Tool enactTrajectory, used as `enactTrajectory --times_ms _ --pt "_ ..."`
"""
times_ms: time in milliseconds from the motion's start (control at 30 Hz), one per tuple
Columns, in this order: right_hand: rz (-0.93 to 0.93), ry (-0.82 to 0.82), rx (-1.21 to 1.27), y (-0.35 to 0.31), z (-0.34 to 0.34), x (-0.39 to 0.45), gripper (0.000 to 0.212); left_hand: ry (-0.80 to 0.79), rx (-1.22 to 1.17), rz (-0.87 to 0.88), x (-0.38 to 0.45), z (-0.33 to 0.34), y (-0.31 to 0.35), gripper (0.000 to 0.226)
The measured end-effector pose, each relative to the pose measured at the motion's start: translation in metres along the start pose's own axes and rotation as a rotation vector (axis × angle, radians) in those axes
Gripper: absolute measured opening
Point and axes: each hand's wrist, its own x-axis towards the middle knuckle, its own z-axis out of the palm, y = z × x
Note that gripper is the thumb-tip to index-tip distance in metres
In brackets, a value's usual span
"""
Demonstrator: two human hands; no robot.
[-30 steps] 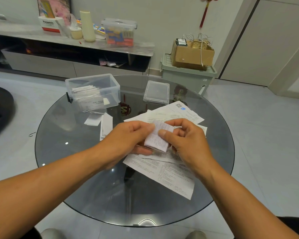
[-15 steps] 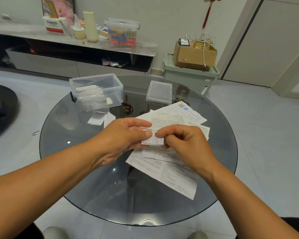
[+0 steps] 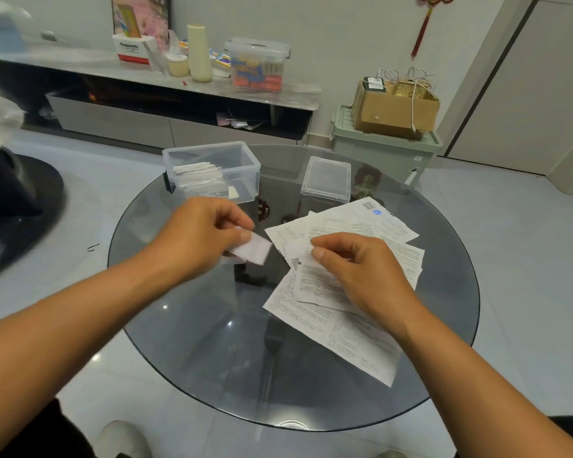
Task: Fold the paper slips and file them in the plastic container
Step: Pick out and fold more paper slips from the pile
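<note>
Clear rectangular plastic container (image 3: 212, 170), lid off, sits at the far left edge of the round smoked-glass table (image 3: 186, 342); a row of folded slips stands on edge in its left half, leaving room on the right, probably for what comes next.

Left hand (image 3: 196, 239) hovers just in front of the container, thumb and fingers pinching a small folded white paper slip (image 3: 255, 251). Slip looks compact, several layers thick, blurred, clear of the glass. Judged ready to file.

Flat clear lid (image 3: 326, 180) lies at the far edge, right of the container, out of the way.

Right hand (image 3: 354, 269) rests on the fanned pile of unfolded printed white slips (image 3: 338, 322) toward the right edge, fingertips pinched on the top sheet, likely taking the next one.
</note>
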Motion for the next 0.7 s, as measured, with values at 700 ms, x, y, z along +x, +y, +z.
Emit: enactTrajectory --times_ms 700 --pt "-0.357 -0.200 -0.798 0.016 -0.029 -0.012 0.031 -0.144 0.448 0.760 -0.011 0.031 -0.014 0.046"
